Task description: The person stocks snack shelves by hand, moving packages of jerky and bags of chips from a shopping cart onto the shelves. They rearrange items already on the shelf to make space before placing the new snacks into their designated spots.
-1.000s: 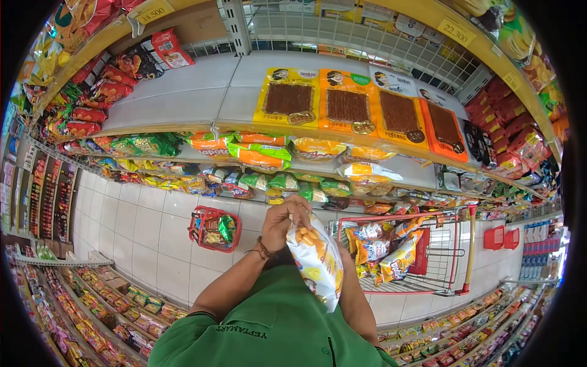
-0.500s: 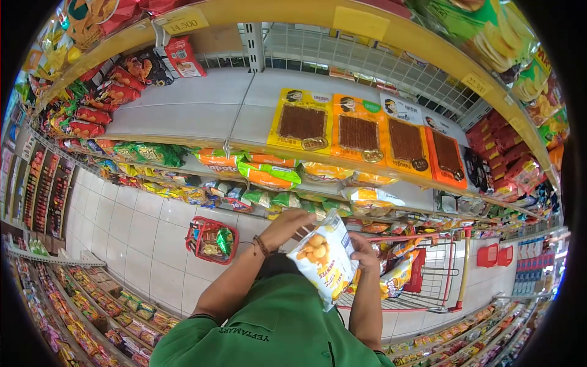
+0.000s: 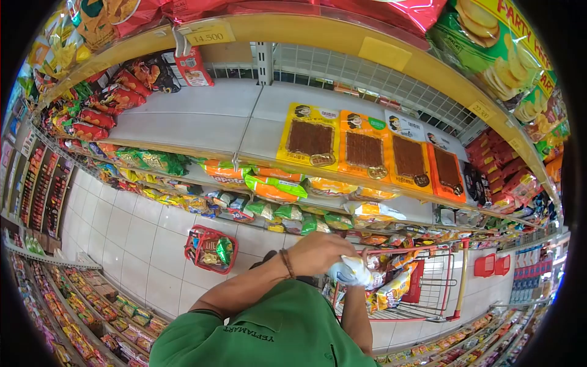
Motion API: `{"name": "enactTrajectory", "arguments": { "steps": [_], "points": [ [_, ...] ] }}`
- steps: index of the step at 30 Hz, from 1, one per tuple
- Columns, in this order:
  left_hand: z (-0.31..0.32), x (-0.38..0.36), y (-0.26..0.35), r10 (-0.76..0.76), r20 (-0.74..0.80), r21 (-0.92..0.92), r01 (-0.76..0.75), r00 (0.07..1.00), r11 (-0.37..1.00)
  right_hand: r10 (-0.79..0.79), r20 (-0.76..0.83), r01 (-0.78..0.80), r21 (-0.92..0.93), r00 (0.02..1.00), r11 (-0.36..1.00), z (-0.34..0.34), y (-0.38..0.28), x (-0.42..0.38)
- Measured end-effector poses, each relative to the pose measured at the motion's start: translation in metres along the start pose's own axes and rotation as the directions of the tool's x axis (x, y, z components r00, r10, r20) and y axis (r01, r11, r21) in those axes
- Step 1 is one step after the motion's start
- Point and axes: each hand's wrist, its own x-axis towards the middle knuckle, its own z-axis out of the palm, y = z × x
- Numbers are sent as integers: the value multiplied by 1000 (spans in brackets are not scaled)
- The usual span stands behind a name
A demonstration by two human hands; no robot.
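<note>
My left hand (image 3: 321, 252) is in front of my green shirt, its fingers closed on the upper end of a white snack bag (image 3: 351, 270), which is blurred and seen nearly edge-on. Behind the bag is my right hand (image 3: 365, 258), mostly hidden, so its fingers cannot be made out. A red shopping cart (image 3: 460, 278) stands just right of the hands, holding several snack bags (image 3: 393, 292). Above the hands, flat yellow and orange packs (image 3: 310, 136) lie in a row on a grey shelf (image 3: 183, 116).
A red basket (image 3: 211, 249) with packets sits on the tiled floor at the left. Lower shelves hold green and orange bags (image 3: 275, 188). A yellow price rail (image 3: 306, 33) crosses the top. Two red baskets (image 3: 493, 265) are farther right.
The white bag has turned from showing its printed front to nearly edge-on. My left hand has moved right and over its top, and my right hand has become mostly hidden.
</note>
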Motion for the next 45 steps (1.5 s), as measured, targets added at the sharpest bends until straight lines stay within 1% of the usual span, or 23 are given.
{"name": "enactTrajectory", "arguments": {
  "steps": [1,7,9,10,11,14,16,17,18,20,21,23,25,27,29,30,31,33,38,40,41,43,45],
  "points": [
    [4,3,2,109,11,61,-109,994,992,-27,-47,25,-33,999,999,1,3,-1],
    [28,23,-5,16,17,328,-21,1000,945,-204,-274,141,-233,940,962,33,26,1],
    [45,30,-38,-263,71,434,208,962,877,-286,-340,178,-317,896,932,38,26,0],
    [52,30,-55,-277,-13,409,258,961,876,-64,-174,60,-28,983,998,26,22,-4],
    [57,30,-72,-263,-12,407,245,965,880,-37,-242,45,26,969,999,25,25,-5],
    [66,40,-110,-296,-155,462,334,943,822,-98,-191,97,-17,977,995,-6,51,1],
    [70,42,-115,-279,-137,478,310,951,822,-178,-54,155,-288,982,945,-6,61,2],
    [70,43,-116,-271,-123,495,296,955,817,-189,-55,166,-286,980,944,-11,65,5],
    [73,42,-122,-200,-166,510,257,966,821,-187,-119,161,-194,975,968,-20,72,10],
    [78,39,-136,-228,-161,513,278,960,812,-190,-283,169,-96,940,981,-29,82,13],
    [77,39,-140,-261,-168,517,310,951,798,-200,-283,179,-98,938,979,-15,86,11],
    [79,37,-151,-241,-182,526,301,953,795,-139,-326,231,263,935,937,14,95,8],
    [87,34,-173,-183,-216,528,272,959,804,-158,-297,248,295,942,923,21,111,16],
    [91,38,-195,-239,-175,535,296,955,791,-245,-193,291,263,950,920,32,125,23],
    [100,38,-219,-199,-127,564,236,972,791,-264,-220,320,279,939,905,35,131,38],
    [93,43,-213,-356,10,549,293,934,783,-291,-274,349,199,917,916,29,136,48],
    [90,38,-205,-357,31,543,284,934,790,-319,-327,373,117,889,920,23,140,52],
    [79,29,-199,-110,-81,471,136,991,872,-311,-375,398,180,873,899,48,131,53],
    [35,-31,-139,-84,2,390,77,996,918,-289,-419,375,139,861,917,81,108,61],
    [21,-41,-118,-172,288,393,48,942,918,-324,-439,361,1,838,932,80,106,62],
    [20,-41,-119,-170,291,387,46,942,921,-327,-443,364,-2,835,932,81,105,62],
    [21,-38,-119,-322,427,577,20,845,817,-171,-515,256,96,840,962,85,103,60],
    [35,-37,-140,-315,382,549,61,869,834,-182,-536,244,46,824,969,91,103,63]
  ]
}}
